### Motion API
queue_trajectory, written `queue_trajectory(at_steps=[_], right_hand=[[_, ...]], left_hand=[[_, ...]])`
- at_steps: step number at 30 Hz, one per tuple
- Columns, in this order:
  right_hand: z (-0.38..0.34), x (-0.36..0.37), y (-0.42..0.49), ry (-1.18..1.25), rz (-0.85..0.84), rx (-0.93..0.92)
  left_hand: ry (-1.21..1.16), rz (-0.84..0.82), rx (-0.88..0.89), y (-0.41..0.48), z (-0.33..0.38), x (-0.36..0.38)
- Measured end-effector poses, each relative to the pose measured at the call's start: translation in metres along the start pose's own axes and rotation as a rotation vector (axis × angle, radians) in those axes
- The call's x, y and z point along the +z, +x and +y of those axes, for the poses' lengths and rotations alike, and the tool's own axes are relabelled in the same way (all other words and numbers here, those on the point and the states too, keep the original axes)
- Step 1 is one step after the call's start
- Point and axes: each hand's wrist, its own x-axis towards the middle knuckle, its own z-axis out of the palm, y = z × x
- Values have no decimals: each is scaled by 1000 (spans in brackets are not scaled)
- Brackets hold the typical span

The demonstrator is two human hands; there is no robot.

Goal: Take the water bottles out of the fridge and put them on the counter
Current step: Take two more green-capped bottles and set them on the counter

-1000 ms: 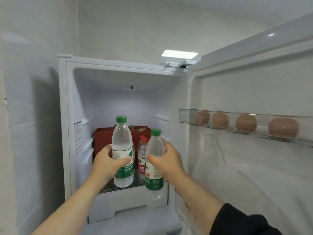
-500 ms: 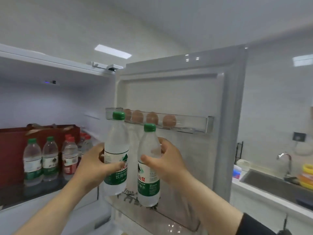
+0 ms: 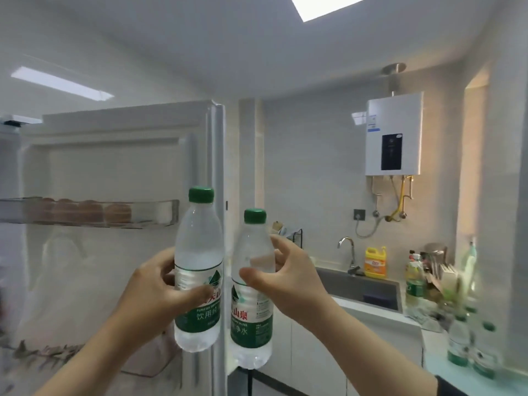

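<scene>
I hold two clear water bottles with green caps and green labels upright in the air, side by side. My left hand (image 3: 154,292) grips the left water bottle (image 3: 198,247) around its label. My right hand (image 3: 288,278) grips the right water bottle (image 3: 253,318), which sits slightly lower. Both bottles hang in front of the edge of the open fridge door (image 3: 114,155). Two more green-capped bottles (image 3: 470,347) stand on the counter (image 3: 463,378) at the lower right. The fridge's inside is out of view.
Several eggs (image 3: 117,212) lie in the door's clear shelf. A sink (image 3: 360,287) with a tap (image 3: 347,247) is set in the counter to the right, with a yellow detergent bottle (image 3: 375,262) and kitchen clutter (image 3: 428,270) beside it. A water heater (image 3: 393,132) hangs on the wall.
My view has swung right, away from the fridge's inside and toward the sink counter. Both bottles have come out of the fridge with my hands and now sit past the door's edge.
</scene>
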Motion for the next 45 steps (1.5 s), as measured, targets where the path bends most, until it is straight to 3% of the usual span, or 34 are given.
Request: queue_trajectory(at_steps=[11,19,34,45], right_hand=[[16,-239,-77,-238,266,57],[55,-358,-112,-358,463,178],[241,-521,-73,-503,694,429],[426,-602,-126,-536,761,794]], left_hand=[[-276,-216,43,32,65,236],[-348,-391,62,66,71,388],[-438,-621,-15,182,-50,661],[-315,-734,-287,130,-168,856]])
